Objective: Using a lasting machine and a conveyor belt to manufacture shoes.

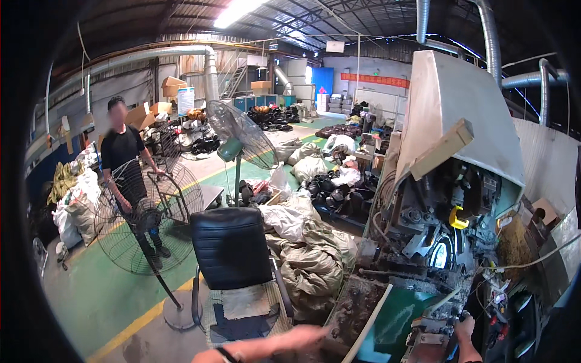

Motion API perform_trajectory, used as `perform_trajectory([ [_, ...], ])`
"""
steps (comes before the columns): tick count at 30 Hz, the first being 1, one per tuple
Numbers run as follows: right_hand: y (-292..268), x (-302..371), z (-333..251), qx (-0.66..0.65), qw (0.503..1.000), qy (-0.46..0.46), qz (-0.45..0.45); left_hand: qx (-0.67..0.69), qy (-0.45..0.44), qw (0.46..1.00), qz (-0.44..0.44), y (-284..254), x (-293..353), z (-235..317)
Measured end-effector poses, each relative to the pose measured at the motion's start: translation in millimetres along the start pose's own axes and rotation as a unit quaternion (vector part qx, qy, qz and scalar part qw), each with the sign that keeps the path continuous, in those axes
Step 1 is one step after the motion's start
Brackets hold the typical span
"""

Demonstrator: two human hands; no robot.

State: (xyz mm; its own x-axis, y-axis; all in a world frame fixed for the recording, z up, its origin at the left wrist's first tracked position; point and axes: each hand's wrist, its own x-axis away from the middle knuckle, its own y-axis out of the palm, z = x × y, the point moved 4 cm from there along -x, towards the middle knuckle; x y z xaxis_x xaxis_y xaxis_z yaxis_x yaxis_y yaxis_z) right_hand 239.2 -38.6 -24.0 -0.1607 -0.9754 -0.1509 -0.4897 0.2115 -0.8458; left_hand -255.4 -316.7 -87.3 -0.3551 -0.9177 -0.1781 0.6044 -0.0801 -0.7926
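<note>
Metal fixture (431, 340): along green bench top's (396, 311) right edge, just left of right hand (465, 330), the nearer hand; long axis unclear. Right: fingers curled at dark knob (465, 316), cannot tell whether gripping. Left hand (311, 336): blurred, cannot tell grip.

The machine (413, 215) stands upright on the right, grimy throughout, its pale, tapering hood (454, 97) above a cluttered open front. There, a yellow part (458, 218) sits above a curved lit piece (440, 253) (glowing bluish white). Lower down, a worn metal fixture (430, 340) lies just beside a green surface (393, 314).
</note>
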Motion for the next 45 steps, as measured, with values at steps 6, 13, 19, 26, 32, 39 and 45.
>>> perform_trajectory([
  [6,-13,12,-7,0.003,0.995,-0.103,0.000,0.030,-0.281,0.911,-0.299,163,253,9],
  [13,-5,-7,20,0.053,0.994,-0.096,0.000,0.095,-0.346,0.900,-0.245,165,258,26],
  [19,5,-37,43,0.025,0.992,-0.126,-0.007,0.113,-0.361,0.901,-0.214,165,245,27],
  [26,-3,-11,32,0.038,0.993,-0.110,-0.023,0.119,-0.371,0.898,-0.204,168,255,37],
  [32,-23,27,17,0.050,0.998,0.002,-0.025,0.089,-0.302,0.923,-0.221,135,226,10],
  [39,24,-15,-8,-0.152,0.983,0.080,0.067,-0.157,0.051,0.986,-0.014,47,90,9],
  [45,-56,72,-22,-0.609,0.788,0.044,0.077,-0.027,0.226,0.953,0.200,-8,-124,196],
])
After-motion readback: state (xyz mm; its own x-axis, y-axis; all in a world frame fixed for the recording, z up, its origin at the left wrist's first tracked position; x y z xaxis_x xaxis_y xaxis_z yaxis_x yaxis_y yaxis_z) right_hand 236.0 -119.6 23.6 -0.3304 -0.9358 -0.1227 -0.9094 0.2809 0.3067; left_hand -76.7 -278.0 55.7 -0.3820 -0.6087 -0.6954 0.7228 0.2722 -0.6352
